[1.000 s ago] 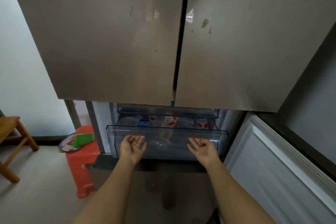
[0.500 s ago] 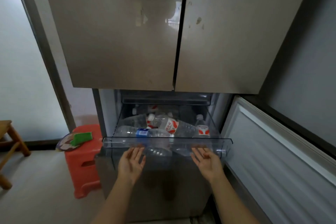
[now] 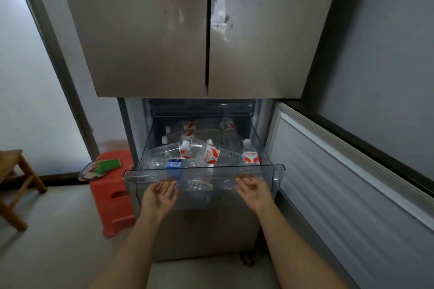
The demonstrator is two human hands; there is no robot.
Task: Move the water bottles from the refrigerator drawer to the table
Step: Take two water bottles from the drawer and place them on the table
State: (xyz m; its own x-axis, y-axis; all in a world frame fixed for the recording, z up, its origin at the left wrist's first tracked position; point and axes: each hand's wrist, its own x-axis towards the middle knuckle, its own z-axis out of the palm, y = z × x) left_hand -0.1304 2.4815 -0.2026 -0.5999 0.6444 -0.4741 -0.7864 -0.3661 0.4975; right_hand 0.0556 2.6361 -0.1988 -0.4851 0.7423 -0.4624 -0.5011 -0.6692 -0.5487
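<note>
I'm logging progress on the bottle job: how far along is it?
Done: the drawer is pulled out. In hand: nothing; the left hand and right hand are palms up at its front rim, holding no bottle. Left: the water bottles lie in the drawer, each yet to be lifted out.

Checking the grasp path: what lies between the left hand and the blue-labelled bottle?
Only the drawer's clear front wall, per the head view: left hand outside it, blue-labelled bottle inside.

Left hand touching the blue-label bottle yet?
Apart. Head view: the left hand is open, palm up, outside the clear drawer front; the blue-label bottle lies inside, behind it.
</note>
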